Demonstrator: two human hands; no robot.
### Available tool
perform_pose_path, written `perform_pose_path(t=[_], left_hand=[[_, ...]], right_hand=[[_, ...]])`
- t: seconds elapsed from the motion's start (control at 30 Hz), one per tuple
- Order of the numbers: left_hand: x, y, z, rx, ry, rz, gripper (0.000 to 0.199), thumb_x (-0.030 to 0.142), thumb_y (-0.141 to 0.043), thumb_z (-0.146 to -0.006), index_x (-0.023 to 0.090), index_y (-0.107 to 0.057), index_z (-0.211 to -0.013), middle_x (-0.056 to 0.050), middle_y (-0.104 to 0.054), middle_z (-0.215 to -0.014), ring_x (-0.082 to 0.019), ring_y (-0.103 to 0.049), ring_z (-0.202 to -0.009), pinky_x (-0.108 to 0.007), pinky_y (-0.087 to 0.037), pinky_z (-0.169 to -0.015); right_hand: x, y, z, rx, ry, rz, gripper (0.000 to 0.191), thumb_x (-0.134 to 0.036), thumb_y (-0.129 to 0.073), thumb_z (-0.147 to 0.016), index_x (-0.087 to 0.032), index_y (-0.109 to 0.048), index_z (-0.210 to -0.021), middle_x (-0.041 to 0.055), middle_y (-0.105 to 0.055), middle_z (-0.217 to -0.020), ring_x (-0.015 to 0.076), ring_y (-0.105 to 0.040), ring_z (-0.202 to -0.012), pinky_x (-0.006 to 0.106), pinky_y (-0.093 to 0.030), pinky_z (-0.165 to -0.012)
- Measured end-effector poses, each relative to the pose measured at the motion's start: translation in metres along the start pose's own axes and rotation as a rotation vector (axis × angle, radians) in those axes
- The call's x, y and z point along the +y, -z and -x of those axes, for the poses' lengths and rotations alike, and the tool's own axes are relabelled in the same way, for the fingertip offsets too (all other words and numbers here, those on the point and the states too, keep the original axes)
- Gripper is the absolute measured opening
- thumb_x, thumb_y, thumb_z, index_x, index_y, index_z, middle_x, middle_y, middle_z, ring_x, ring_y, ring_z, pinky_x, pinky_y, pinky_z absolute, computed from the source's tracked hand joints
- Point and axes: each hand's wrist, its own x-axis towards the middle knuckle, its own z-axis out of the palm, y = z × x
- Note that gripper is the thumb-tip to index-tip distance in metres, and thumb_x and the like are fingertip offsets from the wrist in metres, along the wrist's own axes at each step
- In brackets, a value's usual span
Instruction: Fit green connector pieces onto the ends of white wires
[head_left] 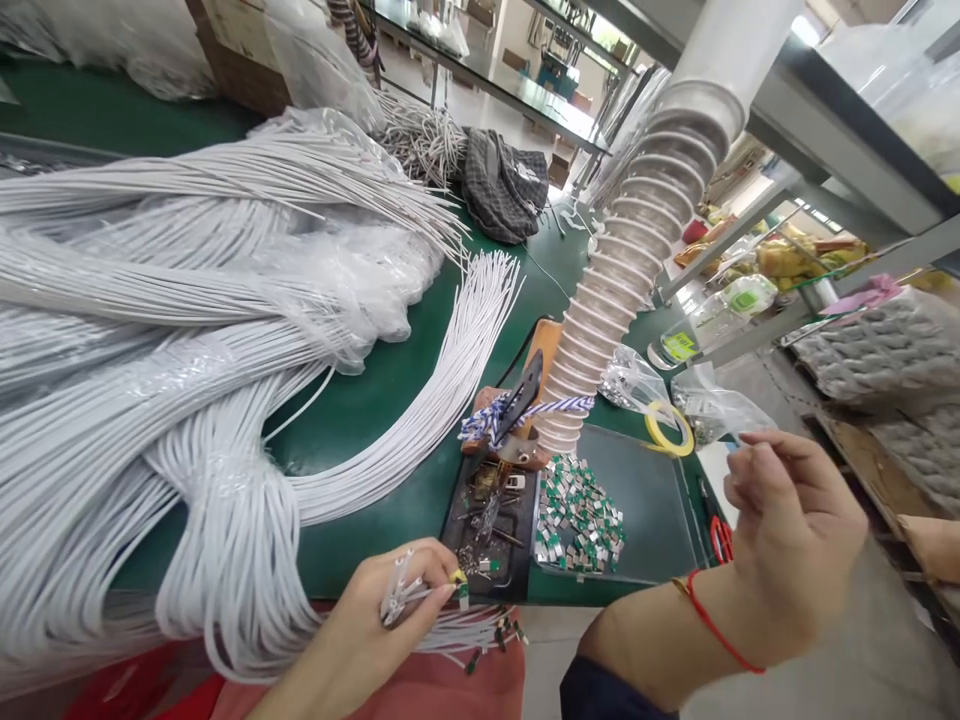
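Observation:
My left hand (401, 595), low in the middle, is closed round several white cable ends (401, 590). Between its thumb and forefinger sits a small green connector board (463, 592) with a bit of yellow beside it. On the right, my right hand (795, 540) is raised beyond the tray's edge, its fingers pinched together. Whatever is at those fingertips is too small to name. Many loose green-and-silver connector boards (577, 510) lie in a dark tray (656, 510). Finished-looking cables with green ends (499, 635) hang below the table edge, over my lap.
Thick bundles of white cable (217, 400) cover the left side. A ribbed extraction hose (630, 230) comes down behind a wooden stand (544, 350) tied with striped cord. Nearby are yellow tape (669, 430), red-handled scissors (721, 540) and a bottle (712, 320). Another person's arm (934, 545) shows far right.

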Motion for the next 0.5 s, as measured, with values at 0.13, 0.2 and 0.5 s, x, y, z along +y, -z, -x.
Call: perform_pose_path(t=[0.13,0.2,0.5], left_hand=[[0.004,0.001,-0.001,0.008,0.011,-0.002,0.032,0.027,-0.044,-0.093,0.021,-0.053,-0.063,0.002,-0.065,-0.070,-0.009,-0.061,-0.059,-0.020,-0.048,-0.053],[0.006,0.002,-0.001,0.007,0.015,0.013,0.034,0.030,-0.044,-0.094,0.020,-0.053,-0.062,0.002,-0.064,-0.070,-0.010,-0.060,-0.059,-0.020,-0.048,-0.054],[0.011,0.006,0.000,-0.062,0.072,0.055,0.026,0.021,-0.049,-0.092,0.018,-0.052,-0.066,-0.003,-0.064,-0.077,-0.014,-0.058,-0.063,-0.023,-0.046,-0.061]], right_hand=[[0.006,0.009,0.003,-0.204,-0.198,0.070,0.018,-0.037,-0.071,-0.084,-0.022,-0.071,-0.094,-0.0018,-0.054,-0.065,0.0099,-0.044,-0.054,0.020,-0.032,-0.044],[0.007,0.014,0.003,-0.267,-0.268,0.126,0.023,-0.042,-0.070,-0.085,-0.023,-0.068,-0.100,-0.0003,-0.057,-0.069,0.0107,-0.045,-0.055,0.020,-0.034,-0.043],[0.006,0.037,0.009,-0.842,-0.168,0.406,0.026,-0.044,-0.055,-0.094,-0.022,-0.065,-0.104,-0.0042,-0.050,-0.053,0.0133,-0.049,-0.046,0.021,-0.039,-0.044]])
